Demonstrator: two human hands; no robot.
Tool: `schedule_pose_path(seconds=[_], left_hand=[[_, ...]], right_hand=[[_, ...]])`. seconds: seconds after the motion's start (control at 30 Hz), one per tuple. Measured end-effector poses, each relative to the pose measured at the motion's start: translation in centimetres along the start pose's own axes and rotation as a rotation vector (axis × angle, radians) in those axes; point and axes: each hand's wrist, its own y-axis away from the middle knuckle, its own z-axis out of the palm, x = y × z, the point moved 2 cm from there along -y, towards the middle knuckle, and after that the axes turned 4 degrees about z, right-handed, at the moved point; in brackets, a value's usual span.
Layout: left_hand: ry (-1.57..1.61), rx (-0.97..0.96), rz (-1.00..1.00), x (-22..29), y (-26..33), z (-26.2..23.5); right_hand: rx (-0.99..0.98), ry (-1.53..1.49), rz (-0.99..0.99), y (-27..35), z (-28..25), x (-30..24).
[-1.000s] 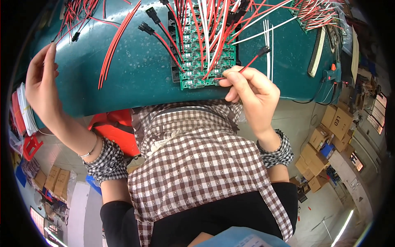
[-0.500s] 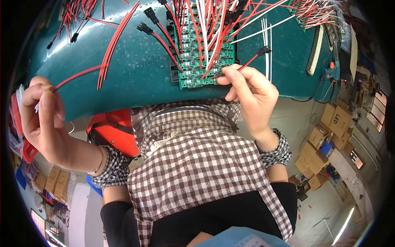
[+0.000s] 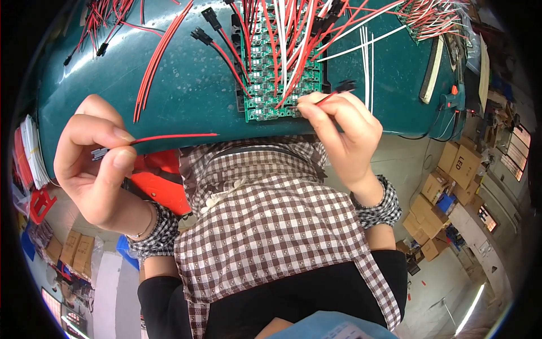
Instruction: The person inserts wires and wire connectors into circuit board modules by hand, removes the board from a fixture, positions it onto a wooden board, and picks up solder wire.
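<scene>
My left hand [image 3: 99, 155] pinches a red wire lead [image 3: 175, 136] between thumb and forefinger. The wire's free end points right, and a small dark plug [image 3: 100, 153] shows within the curled fingers. Over the near right corner of the green circuit board panel [image 3: 258, 114], my right hand [image 3: 347, 127] is closed in a pinch on a red and black wire lead [image 3: 327, 98]. That lead's black plug [image 3: 345, 86] sticks up above the fingers, blurred; its tip is hidden by them. Many red and white wires [image 3: 282, 51] rise from the panel.
Loose red wires [image 3: 155, 62] lie left of the panel and white wires [image 3: 366, 68] to its right. More leads [image 3: 107, 22] are piled at far left, another wired board [image 3: 432, 22] at far right. A hot glue gun [image 3: 453, 100] rests at the table's right edge.
My left hand has come right and turned, so its red wire now points toward the panel. The right hand stays by the board corner, and its plug has tilted lower. The panel has barely shifted.
</scene>
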Motion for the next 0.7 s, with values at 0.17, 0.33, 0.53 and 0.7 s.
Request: schedule_pose_path(seconds=[0.17,0.33,0.53,0.7], left_hand=[[0.039,0.04,-0.082,0.3,-0.4,1.8],[-0.002,-0.145,0.096,-0.5,0.5,1.2],[-0.027,-0.281,-0.026,0.0,1.0,1.6],[0.002,-0.361,-0.039,0.5,0.7,4.0]], right_hand=[[-0.055,0.16,-0.124,-1.3,-0.6,-0.1],[-0.077,0.124,-0.317,-1.5,-0.2,-0.1],[0.14,0.064,-0.127,0.0,-1.5,-1.0],[-0.028,-0.198,-0.342,1.3,1.3,-5.1]])
